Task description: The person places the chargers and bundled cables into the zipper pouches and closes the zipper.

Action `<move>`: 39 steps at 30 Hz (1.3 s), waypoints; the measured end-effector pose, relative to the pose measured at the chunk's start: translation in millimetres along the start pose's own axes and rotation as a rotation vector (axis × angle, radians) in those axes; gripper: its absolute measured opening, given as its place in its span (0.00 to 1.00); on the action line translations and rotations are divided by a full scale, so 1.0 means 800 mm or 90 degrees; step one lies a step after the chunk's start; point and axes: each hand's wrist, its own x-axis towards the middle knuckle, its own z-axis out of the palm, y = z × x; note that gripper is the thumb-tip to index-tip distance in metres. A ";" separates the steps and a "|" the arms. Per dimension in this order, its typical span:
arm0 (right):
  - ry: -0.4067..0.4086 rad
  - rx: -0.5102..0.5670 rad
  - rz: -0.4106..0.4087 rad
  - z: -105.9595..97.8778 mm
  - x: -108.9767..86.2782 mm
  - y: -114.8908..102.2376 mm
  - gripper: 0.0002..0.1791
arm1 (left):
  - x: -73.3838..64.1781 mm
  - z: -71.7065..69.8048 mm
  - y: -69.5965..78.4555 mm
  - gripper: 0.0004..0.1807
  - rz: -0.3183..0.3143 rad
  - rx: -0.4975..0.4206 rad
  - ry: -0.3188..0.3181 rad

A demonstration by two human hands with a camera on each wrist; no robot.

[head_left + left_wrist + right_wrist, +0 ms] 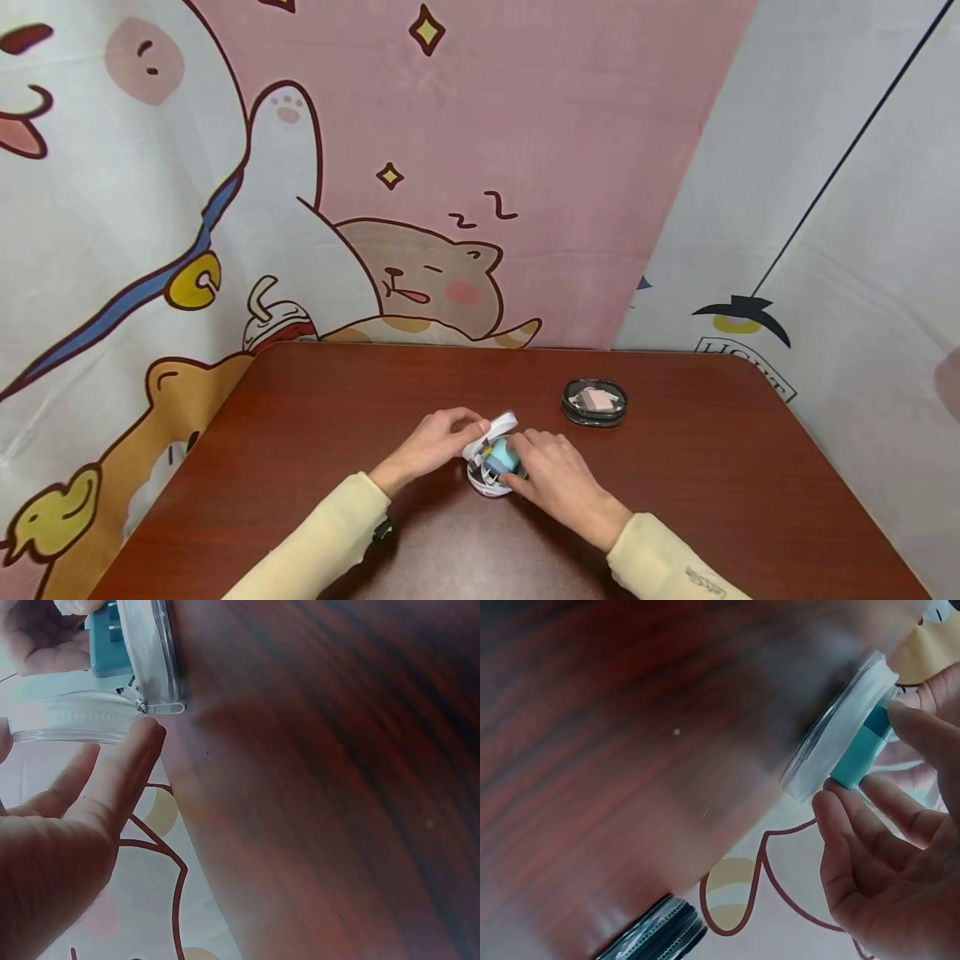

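A small round clear case (489, 488) with white zippered edging stands unzipped on the table, its lid (499, 425) tilted up at the far side. My left hand (433, 443) holds that lid by its edge. In the left wrist view the metal zipper pull (166, 708) hangs where lid and base meet. Inside the base sits a teal-blue charger plug (857, 756) with metal prongs. The thumb and fingers of my right hand (558, 477) pinch this plug from its two sides, at the case's rim.
A black-edged oval zip case (595, 417) with a clear top lies farther back to the right, a pale pink block (597, 399) showing inside. The brown wooden table (337, 383) ends at a cartoon-printed cloth (570, 167) hanging behind it.
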 end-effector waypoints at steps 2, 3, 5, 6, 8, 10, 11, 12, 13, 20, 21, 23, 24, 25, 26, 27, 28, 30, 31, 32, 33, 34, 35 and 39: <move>0.008 -0.014 -0.016 0.003 0.001 -0.001 0.24 | 0.000 0.000 0.000 0.25 0.002 0.008 0.003; 0.011 -0.019 -0.022 0.004 0.002 -0.001 0.24 | 0.000 0.000 0.000 0.25 0.005 0.012 0.005; 0.014 -0.024 -0.028 0.006 0.002 -0.002 0.24 | 0.000 -0.001 0.000 0.24 0.008 0.021 0.008; 0.013 -0.023 -0.029 0.007 0.002 -0.002 0.24 | 0.000 -0.001 0.000 0.24 0.011 0.024 0.009; 0.007 -0.015 -0.028 0.008 0.002 -0.003 0.23 | 0.000 0.000 0.000 0.24 0.013 0.027 0.011; 0.000 -0.009 -0.026 0.009 0.002 -0.003 0.23 | 0.000 0.000 0.000 0.23 0.015 0.030 0.011; -0.002 -0.005 -0.028 0.008 0.002 -0.003 0.23 | 0.000 0.000 0.001 0.23 0.015 0.031 0.012; -0.003 -0.002 -0.029 0.008 0.002 -0.002 0.23 | 0.000 0.000 0.001 0.23 0.015 0.030 0.012; -0.006 0.001 -0.029 0.007 0.002 -0.002 0.22 | 0.000 -0.001 0.002 0.23 0.014 0.029 0.012; -0.033 0.028 -0.006 -0.007 0.001 -0.001 0.20 | 0.000 -0.002 0.004 0.22 0.011 0.012 0.008; -0.037 0.030 0.000 -0.009 0.001 -0.001 0.20 | 0.000 -0.002 0.004 0.23 0.011 0.010 0.007; -0.039 0.029 0.006 -0.014 0.000 0.002 0.19 | 0.000 -0.002 0.003 0.23 0.015 0.008 0.005; -0.037 0.028 0.009 -0.017 -0.001 0.004 0.18 | 0.000 -0.002 0.002 0.23 0.018 0.010 0.005; -0.033 0.026 0.015 -0.020 -0.002 0.006 0.17 | 0.000 -0.002 0.002 0.23 0.020 0.011 0.004; -0.028 0.025 0.021 -0.023 -0.003 0.009 0.16 | 0.000 -0.002 0.002 0.23 0.024 0.013 0.004; -0.026 0.025 0.030 -0.025 -0.005 0.012 0.15 | 0.001 -0.002 0.002 0.24 0.025 0.011 0.002; -0.023 0.025 0.041 -0.028 -0.006 0.015 0.14 | 0.001 -0.002 0.003 0.24 0.027 0.007 0.000; -0.021 0.028 0.071 -0.032 -0.010 0.022 0.12 | 0.002 0.000 0.003 0.25 0.031 -0.002 -0.005; -0.023 0.030 0.087 -0.034 -0.011 0.025 0.11 | 0.002 0.001 0.004 0.25 0.032 -0.007 -0.008; -0.027 0.033 0.103 -0.036 -0.013 0.029 0.10 | 0.002 0.001 0.005 0.25 0.035 -0.010 -0.013; -0.032 0.034 0.118 -0.037 -0.015 0.032 0.09 | 0.001 0.002 0.005 0.25 0.037 -0.012 -0.016; -0.036 0.035 0.131 -0.039 -0.017 0.035 0.09 | 0.001 0.003 0.006 0.25 0.040 -0.005 -0.018; -0.039 0.035 0.141 -0.040 -0.018 0.038 0.09 | 0.000 0.004 0.006 0.26 0.045 0.006 -0.020; -0.048 0.036 0.164 -0.043 -0.022 0.047 0.07 | -0.001 0.007 0.010 0.27 0.070 0.079 -0.022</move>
